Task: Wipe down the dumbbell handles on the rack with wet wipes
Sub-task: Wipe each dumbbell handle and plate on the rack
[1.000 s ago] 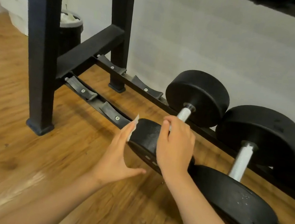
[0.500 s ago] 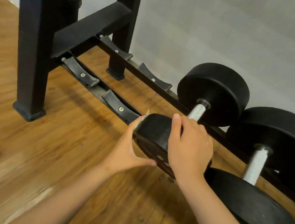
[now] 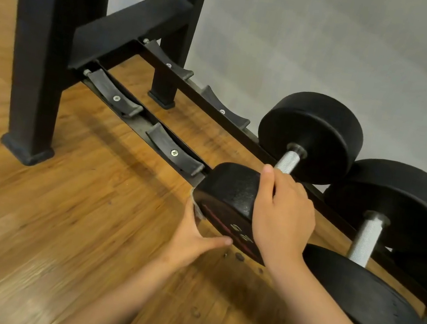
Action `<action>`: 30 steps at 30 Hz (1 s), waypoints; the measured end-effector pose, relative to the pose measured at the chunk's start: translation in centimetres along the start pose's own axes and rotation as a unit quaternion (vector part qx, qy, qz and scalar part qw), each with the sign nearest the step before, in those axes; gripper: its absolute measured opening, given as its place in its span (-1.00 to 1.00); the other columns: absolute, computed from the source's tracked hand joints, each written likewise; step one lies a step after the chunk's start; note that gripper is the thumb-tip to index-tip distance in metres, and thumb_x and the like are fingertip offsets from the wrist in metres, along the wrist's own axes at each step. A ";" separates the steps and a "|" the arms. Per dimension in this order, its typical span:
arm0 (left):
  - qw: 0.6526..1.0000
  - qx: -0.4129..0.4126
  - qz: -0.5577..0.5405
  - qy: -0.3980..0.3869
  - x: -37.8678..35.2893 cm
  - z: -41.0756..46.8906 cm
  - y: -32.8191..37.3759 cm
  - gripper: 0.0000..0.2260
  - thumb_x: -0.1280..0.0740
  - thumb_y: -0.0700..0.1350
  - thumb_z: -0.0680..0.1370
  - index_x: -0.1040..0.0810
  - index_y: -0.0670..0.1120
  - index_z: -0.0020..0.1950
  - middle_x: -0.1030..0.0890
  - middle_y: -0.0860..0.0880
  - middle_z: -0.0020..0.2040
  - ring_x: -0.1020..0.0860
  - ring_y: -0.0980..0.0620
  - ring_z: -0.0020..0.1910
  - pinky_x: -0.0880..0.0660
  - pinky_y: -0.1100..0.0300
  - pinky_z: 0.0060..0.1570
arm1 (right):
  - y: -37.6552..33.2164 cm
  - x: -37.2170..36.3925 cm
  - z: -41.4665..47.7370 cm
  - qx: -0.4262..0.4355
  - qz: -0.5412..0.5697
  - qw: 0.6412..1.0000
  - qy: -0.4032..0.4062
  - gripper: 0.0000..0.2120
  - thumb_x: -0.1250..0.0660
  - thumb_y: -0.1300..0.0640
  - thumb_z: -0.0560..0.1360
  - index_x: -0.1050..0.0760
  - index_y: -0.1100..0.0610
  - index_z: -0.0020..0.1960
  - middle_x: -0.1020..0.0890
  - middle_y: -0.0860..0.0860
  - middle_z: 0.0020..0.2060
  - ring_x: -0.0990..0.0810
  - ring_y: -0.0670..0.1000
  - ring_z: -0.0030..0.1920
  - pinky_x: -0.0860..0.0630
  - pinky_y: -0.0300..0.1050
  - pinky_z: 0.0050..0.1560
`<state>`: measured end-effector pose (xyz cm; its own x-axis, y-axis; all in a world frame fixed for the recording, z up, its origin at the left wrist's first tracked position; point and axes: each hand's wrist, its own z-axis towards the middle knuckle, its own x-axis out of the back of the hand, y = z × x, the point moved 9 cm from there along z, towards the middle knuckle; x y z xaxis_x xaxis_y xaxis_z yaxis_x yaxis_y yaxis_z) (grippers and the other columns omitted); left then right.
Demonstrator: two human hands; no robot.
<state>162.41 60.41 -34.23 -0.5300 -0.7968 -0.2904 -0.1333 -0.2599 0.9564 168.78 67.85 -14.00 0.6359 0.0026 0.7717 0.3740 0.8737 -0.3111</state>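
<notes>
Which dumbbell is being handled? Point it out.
The leftmost dumbbell: the right hand grips it, the left hand touches its near head. The dumbbell beside it is untouched.

On the low rail of the black rack [image 3: 40,51], the right grip [image 3: 282,219] lies over the near head of the leftmost dumbbell [image 3: 230,190], fingers curled down toward its knurled handle [image 3: 288,159]. The left grip [image 3: 190,240] presses what looks like a white wipe [image 3: 196,208] against that head's left edge, thumb stretched right.
</notes>
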 end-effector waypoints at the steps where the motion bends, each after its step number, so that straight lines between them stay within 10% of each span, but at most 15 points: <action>1: 1.000 0.000 -0.006 0.000 -0.1 0.0 0.1 0.10 -0.66 0.21 0.03 -0.20 0.04 0.44 -0.40 0.22 0.33 -0.38 0.41 0.29 -0.30 0.52 0.21 | 0.0 0.0 0.0 -0.001 0.001 1.000 0.000 -0.54 0.02 -0.11 0.64 -0.57 0.06 -0.14 -0.51 -0.09 -0.34 -0.50 -0.07 -0.31 -0.53 0.05 -0.26; 10: 0.993 -0.096 0.071 -0.003 0.6 0.1 7.1 0.00 -0.57 0.31 0.13 -0.29 0.01 0.47 -0.43 0.19 0.36 -0.39 0.29 0.35 -0.36 0.45 0.23 | 0.1 0.1 0.0 -0.004 0.001 1.000 0.002 -0.52 0.00 -0.09 0.64 -0.61 0.11 -0.10 -0.51 -0.08 -0.33 -0.51 -0.06 -0.31 -0.54 0.04 -0.28; 16: 0.968 -0.114 0.200 -0.103 0.2 2.0 9.0 0.03 -0.62 0.13 0.19 -0.15 0.15 0.55 -0.31 0.16 0.48 -0.29 0.14 0.47 -0.32 0.01 0.45 | 0.1 0.2 0.0 -0.005 0.003 1.000 0.007 -0.53 0.00 -0.08 0.64 -0.60 0.11 -0.13 -0.49 -0.08 -0.35 -0.51 -0.04 -0.33 -0.54 0.06 -0.31; 24: 0.994 -0.008 0.084 -0.068 1.4 2.4 2.9 -0.12 -0.65 -0.07 0.13 -0.37 0.00 0.39 -0.55 0.04 0.29 -0.48 0.13 0.32 -0.46 0.27 0.25 | 0.1 0.3 0.0 -0.001 0.013 1.000 0.010 -0.52 0.02 -0.08 0.64 -0.58 0.10 -0.17 -0.50 -0.06 -0.37 -0.49 -0.05 -0.36 -0.52 0.04 -0.32; 30: 0.994 0.043 0.054 -0.084 1.0 2.6 2.8 -0.30 -0.57 -0.39 0.26 -0.37 -0.06 0.30 -0.52 0.10 0.15 -0.51 0.48 0.03 -0.45 0.44 0.18 | 0.2 0.0 0.1 -0.004 0.021 1.000 0.002 -0.50 0.06 -0.10 0.63 -0.57 0.08 -0.18 -0.50 -0.07 -0.37 -0.49 -0.06 -0.35 -0.51 0.02 -0.29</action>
<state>159.33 60.30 -31.81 -0.6758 -0.7139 -0.1834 -0.1360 -0.1237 0.9830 168.76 68.11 -14.03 0.6539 0.0369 0.7557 0.3525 0.8689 -0.3475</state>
